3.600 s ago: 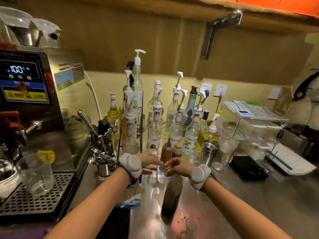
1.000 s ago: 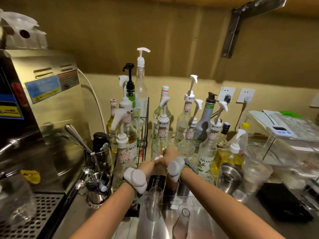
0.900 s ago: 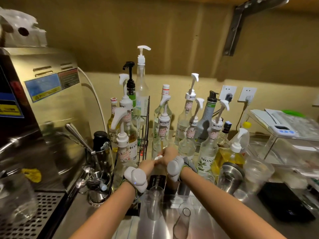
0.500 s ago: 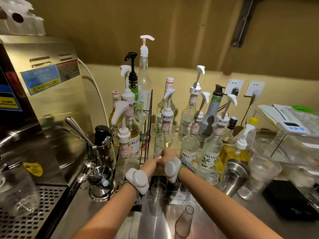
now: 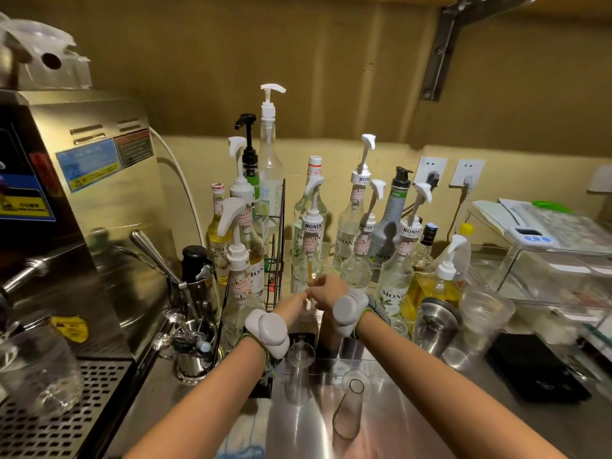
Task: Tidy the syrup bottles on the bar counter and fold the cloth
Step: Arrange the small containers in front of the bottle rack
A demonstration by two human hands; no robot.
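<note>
Several tall Monin syrup bottles [image 5: 394, 283] with white pumps stand crowded at the back of the steel counter [image 5: 414, 419]. More pump bottles [image 5: 238, 270] stand to the left, by a black wire rack [image 5: 277, 246]. My left hand [image 5: 294, 301] and my right hand [image 5: 326, 289] meet at the front of this cluster, over a small pale bottle [image 5: 303, 332] with a dark label. My left hand grips near its top, and the fingers of my right hand pinch at the cap. A pale cloth [image 5: 246, 435] with blue lies at the bottom edge between my forearms.
A steel machine [image 5: 99, 193] with a drip grate fills the left. A steel jug of bar tools [image 5: 193, 352] stands beside it. Glass measures [image 5: 299, 369] [image 5: 347, 412] stand between my arms. A steel cup [image 5: 433, 323], a plastic cup [image 5: 483, 316], a black scale [image 5: 536, 369] and an acrylic shelf [image 5: 546, 260] sit on the right.
Since 3.6 s ago both hands have reached farther back to the front of the bottle cluster. Over the last second they stay there together while the view shifts slightly.
</note>
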